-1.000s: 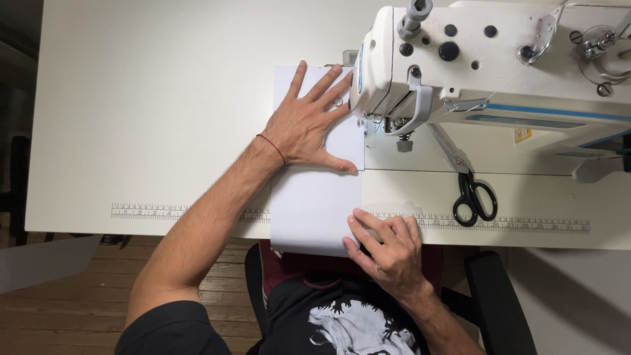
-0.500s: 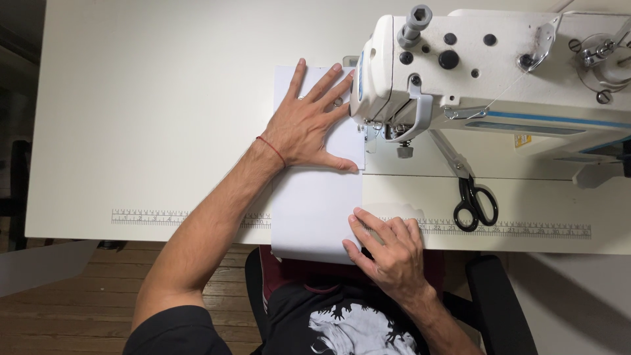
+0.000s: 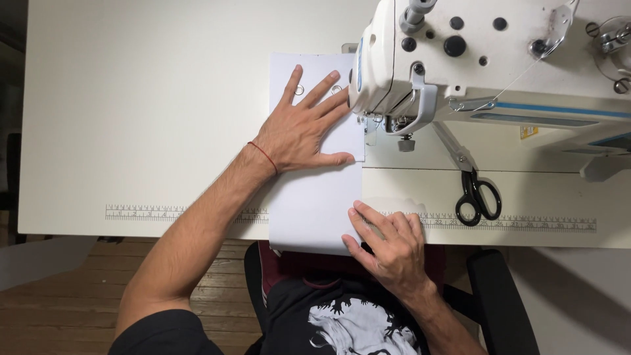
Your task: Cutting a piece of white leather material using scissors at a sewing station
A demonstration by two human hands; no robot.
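Person seated at a white sewing table (image 3: pixel 131 131), both bare hands on a white sheet (image 3: pixel 314 197) that runs from under the machine head down over the near table edge. The sheet looks like paper or stiff fabric; which one is unclear.

Left hand (image 3: pixel 299 128) lies flat, palm down, on the upper half of the sheet. Fingers are fully spread and straight, tips pointing up-right toward the needle area, thumb stretched along the sheet's right edge. It grips nothing, only presses. A thin red string (image 3: pixel 263 156) circles that wrist.

Right hand (image 3: pixel 388 246) sits at the sheet's lower right corner, at the table's front edge. Fingers are loosely bent and close together, tips resting on the sheet edge and the table. No clear pinch is visible; whether the thumb hooks under the sheet cannot be told.

White sewing machine (image 3: pixel 486 59) fills the upper right, its head just beside the left fingertips. The presser foot (image 3: pixel 405 141) area is right of the sheet's right edge; contact with the sheet is hidden. Two small round marks show on the sheet between the left fingers.

Black-handled scissors (image 3: pixel 474 187) lie on the table right of the sheet, blades pointing up-left toward the machine, well apart from both hands. A printed ruler strip (image 3: pixel 171 212) runs along the front edge of the table. A dark chair arm (image 3: pixel 503 302) is at lower right, wood floor (image 3: pixel 66 315) at lower left.
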